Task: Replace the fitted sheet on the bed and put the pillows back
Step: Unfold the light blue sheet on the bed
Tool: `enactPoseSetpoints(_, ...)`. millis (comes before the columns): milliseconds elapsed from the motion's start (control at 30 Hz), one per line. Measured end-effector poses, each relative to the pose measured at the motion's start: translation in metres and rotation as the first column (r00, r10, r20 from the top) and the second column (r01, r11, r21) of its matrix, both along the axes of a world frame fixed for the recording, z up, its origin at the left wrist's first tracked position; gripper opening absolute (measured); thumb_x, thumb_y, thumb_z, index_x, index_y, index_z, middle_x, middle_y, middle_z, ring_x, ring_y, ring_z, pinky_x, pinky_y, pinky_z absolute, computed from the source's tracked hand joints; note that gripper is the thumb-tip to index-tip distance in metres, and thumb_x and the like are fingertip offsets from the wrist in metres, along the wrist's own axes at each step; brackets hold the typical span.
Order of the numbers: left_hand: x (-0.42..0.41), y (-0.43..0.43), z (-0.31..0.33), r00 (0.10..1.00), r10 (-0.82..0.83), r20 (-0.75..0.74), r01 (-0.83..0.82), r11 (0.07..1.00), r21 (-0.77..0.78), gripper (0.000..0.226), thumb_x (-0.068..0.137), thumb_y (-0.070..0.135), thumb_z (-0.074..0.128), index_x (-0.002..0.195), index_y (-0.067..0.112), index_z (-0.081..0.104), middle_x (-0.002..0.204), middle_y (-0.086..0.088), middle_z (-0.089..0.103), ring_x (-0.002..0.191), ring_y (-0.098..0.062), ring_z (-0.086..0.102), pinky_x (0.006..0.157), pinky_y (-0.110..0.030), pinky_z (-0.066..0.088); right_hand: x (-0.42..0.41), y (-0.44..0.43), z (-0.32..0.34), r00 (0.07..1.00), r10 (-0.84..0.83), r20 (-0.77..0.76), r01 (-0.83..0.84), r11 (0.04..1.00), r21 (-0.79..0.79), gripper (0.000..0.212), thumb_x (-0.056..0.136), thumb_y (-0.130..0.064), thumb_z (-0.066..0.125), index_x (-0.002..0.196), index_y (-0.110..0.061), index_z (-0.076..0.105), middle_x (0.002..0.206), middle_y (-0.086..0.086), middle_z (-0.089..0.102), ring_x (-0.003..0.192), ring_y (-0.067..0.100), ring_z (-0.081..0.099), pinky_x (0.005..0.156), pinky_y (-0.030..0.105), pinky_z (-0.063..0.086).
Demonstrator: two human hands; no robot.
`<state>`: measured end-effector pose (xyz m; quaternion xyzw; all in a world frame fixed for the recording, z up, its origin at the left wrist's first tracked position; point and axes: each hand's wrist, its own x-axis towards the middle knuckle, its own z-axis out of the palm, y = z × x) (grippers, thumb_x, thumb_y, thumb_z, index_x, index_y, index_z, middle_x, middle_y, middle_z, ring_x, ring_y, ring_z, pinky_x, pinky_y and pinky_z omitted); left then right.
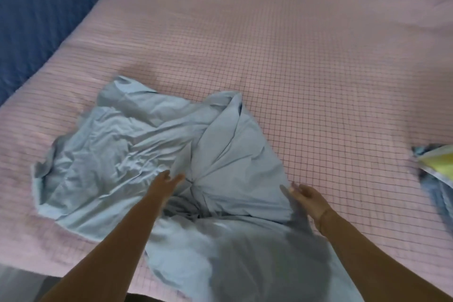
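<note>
Evidently unfolding is the step in hand: the crumpled blue fitted sheet (137,154) lies bunched near the bed's (306,68) front edge, left hand (169,182) and right hand (308,200) loose-fingered, grip holding nothing, so next they need a corner.

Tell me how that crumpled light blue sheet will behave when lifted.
The light blue sheet is probably floppy, since it lies in soft folds and creases. Likely light and thin, judging by its fine wrinkles.
</note>
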<state>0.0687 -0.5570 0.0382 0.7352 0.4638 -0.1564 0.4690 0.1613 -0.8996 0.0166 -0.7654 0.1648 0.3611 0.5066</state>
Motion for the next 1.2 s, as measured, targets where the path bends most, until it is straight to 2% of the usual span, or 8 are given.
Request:
enactPoseSetpoints(200, 0.064, -0.03, -0.031, 0.973, -0.224, 0.057, 0.229, 0.968, -0.1, 0.061, 0.09, 0.052, 0.058, 0.13, 0.006, 0.052, 0.135, -0.013, 0.052, 0.123, -0.031, 0.05, 0.102, -0.038, 0.04, -0.013, 0.008, -0.029, 0.993, -0.101, -0.06, 0.1, 0.995, -0.02, 0.048, 0.081, -0.042, 0.072, 0.119, -0.015, 0.06, 0.107, 0.006, 0.068, 0.097, 0.028, 0.063, 0.095, 0.048, 0.05)
enactPoseSetpoints(333, 0.078, -0.043, -0.043, 0.956, -0.278, 0.093, 0.287, 0.952, -0.104, 0.036, 0.094, 0.041, 0.058, 0.075, 0.01, 0.05, 0.074, -0.003, 0.048, 0.068, -0.017, 0.049, 0.057, -0.021, 0.034, -0.016, 0.014, -0.032, 0.989, -0.12, -0.082, 0.12, 0.993, -0.01, 0.04, 0.083, -0.037, 0.071, 0.113, -0.012, 0.062, 0.101, 0.007, 0.07, 0.091, 0.025, 0.065, 0.078, 0.036, 0.054)
enactPoseSetpoints(433, 0.078, -0.047, -0.056, 0.961, -0.261, 0.091, 0.273, 0.944, -0.184, 0.058, 0.086, 0.054, 0.061, 0.108, 0.001, 0.063, 0.105, -0.016, 0.065, 0.098, -0.026, 0.062, 0.084, -0.034, 0.049, -0.017, 0.023, -0.026, 0.993, -0.09, -0.081, 0.094, 0.994, 0.049, 0.038, 0.083, -0.035, 0.071, 0.112, -0.01, 0.066, 0.098, 0.005, 0.074, 0.092, 0.026, 0.069, 0.082, 0.038, 0.055)
enactPoseSetpoints(533, 0.074, -0.053, -0.05, 0.962, -0.263, 0.068, 0.271, 0.93, -0.247, 0.083, 0.084, 0.063, 0.057, 0.138, 0.003, 0.044, 0.142, -0.018, 0.047, 0.127, -0.032, 0.048, 0.105, -0.043, 0.038, -0.019, 0.035, -0.011, 0.992, -0.057, -0.113, 0.077, 0.981, 0.18, 0.04, 0.082, -0.034, 0.071, 0.115, -0.011, 0.066, 0.099, 0.004, 0.075, 0.092, 0.026, 0.071, 0.087, 0.041, 0.056)
enactPoseSetpoints(733, 0.067, -0.079, -0.039, 0.985, -0.173, -0.004, 0.153, 0.881, -0.447, 0.132, 0.041, 0.098, 0.056, 0.149, 0.026, 0.034, 0.152, 0.002, 0.039, 0.135, -0.026, 0.041, 0.114, -0.045, 0.032, -0.034, 0.079, 0.035, 0.985, 0.051, -0.167, 0.034, 0.882, 0.47, 0.049, 0.08, -0.04, 0.072, 0.116, -0.007, 0.066, 0.109, 0.014, 0.071, 0.101, 0.028, 0.069, 0.081, 0.033, 0.056)
enactPoseSetpoints(833, 0.069, -0.078, -0.026, 0.998, -0.026, 0.056, 0.052, 0.851, -0.523, 0.114, 0.044, 0.088, 0.066, 0.136, 0.022, 0.05, 0.134, -0.001, 0.057, 0.122, -0.025, 0.053, 0.11, -0.043, 0.038, -0.04, 0.103, 0.05, 0.977, 0.167, -0.136, -0.07, 0.843, 0.533, 0.079, 0.056, -0.059, 0.084, 0.115, -0.008, 0.067, 0.114, 0.015, 0.069, 0.107, 0.029, 0.066, 0.086, 0.033, 0.054)
enactPoseSetpoints(1000, 0.067, -0.058, 0.002, 0.99, 0.124, 0.071, -0.056, 0.792, -0.608, 0.065, 0.069, 0.039, 0.084, 0.119, 0.003, 0.064, 0.105, -0.015, 0.072, 0.099, -0.032, 0.068, 0.092, -0.046, 0.054, -0.042, 0.118, 0.065, 0.955, 0.278, -0.106, -0.161, 0.783, 0.601, 0.085, 0.06, -0.064, 0.08, 0.122, -0.008, 0.063, 0.122, 0.014, 0.066, 0.116, 0.028, 0.06, 0.1, 0.039, 0.048)
enactPoseSetpoints(1200, 0.059, -0.044, 0.017, 0.961, 0.231, 0.152, -0.125, 0.853, -0.506, 0.073, 0.056, 0.034, 0.088, 0.117, 0.001, 0.064, 0.101, -0.019, 0.072, 0.094, -0.038, 0.069, 0.088, -0.054, 0.055, -0.035, 0.114, 0.079, 0.947, 0.318, -0.051, -0.238, 0.797, 0.555, 0.076, 0.05, -0.069, 0.08, 0.107, -0.019, 0.071, 0.113, 0.007, 0.071, 0.108, 0.021, 0.066, 0.093, 0.034, 0.052)
